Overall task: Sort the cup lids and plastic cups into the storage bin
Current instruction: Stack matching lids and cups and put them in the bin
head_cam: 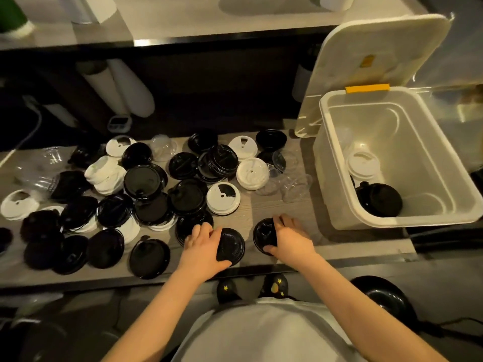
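I read the storage bin [418, 218] as milky, half-translucent plastic, smooth and satin. Its raised bin lid [379, 48] behind looks like opaque cream plastic. Left of the bin the black lids [145, 180] shine glossy — the white lids [252, 173] look matt. The clear cups [295, 184] nearest the bin are thin transparent plastic, on a table [261, 205] of matt grey wood grain.

Pale shirt [266, 333] — black shoes [275, 286] with little yellow stars
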The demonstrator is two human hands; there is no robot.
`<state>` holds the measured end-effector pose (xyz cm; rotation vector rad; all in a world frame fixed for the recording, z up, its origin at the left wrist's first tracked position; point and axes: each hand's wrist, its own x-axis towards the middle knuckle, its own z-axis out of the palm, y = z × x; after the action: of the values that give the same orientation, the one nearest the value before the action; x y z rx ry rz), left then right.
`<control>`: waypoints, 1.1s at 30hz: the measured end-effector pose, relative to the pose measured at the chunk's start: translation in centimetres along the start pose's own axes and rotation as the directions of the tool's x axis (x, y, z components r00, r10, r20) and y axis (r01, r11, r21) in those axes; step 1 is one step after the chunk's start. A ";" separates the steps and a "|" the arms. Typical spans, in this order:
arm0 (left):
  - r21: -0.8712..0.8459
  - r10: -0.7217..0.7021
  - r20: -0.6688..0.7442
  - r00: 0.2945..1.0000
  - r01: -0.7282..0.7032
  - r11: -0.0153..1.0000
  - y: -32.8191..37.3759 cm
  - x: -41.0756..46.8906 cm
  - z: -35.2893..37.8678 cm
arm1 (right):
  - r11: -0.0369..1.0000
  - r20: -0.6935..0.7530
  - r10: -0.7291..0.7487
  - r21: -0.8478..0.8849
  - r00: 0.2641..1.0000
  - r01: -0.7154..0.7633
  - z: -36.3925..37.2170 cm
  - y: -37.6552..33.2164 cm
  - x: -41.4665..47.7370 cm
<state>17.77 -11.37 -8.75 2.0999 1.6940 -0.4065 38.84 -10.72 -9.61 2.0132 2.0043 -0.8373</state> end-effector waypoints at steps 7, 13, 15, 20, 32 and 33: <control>-0.006 -0.012 -0.015 1.000 0.012 1.000 0.3 0.4 0.8 | 0.985 -0.032 0.056 0.166 0.998 -0.050 -0.4 -0.3 0.5; -0.088 0.006 -0.148 0.989 -0.019 0.996 0.7 0.3 0.4 | 0.821 -0.032 0.162 0.559 0.986 -0.117 -0.7 0.6 0.8; -0.128 0.005 -0.182 0.983 -0.029 0.991 0.8 0.3 0.1 | 0.724 -0.038 0.204 0.678 0.978 -0.125 -1.7 0.8 0.8; -0.224 0.012 -0.247 0.969 -0.069 0.972 1.1 0.6 -1.3 | 0.301 -0.092 0.163 0.953 0.982 0.039 -5.2 0.0 0.2; -0.712 -0.059 -0.307 0.950 -0.188 0.677 1.4 -0.3 -3.3 | 0.165 0.072 -0.113 0.985 0.991 -0.052 -5.1 -4.7 0.3; -0.743 -0.047 -0.265 0.963 -0.173 0.647 1.2 -0.6 -3.3 | 0.160 0.081 -0.134 0.985 0.988 -0.059 -5.0 -5.0 0.3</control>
<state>18.73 -10.48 -5.45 1.5777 1.5189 0.5741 35.28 -7.61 -4.29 2.1494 1.3637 -2.8315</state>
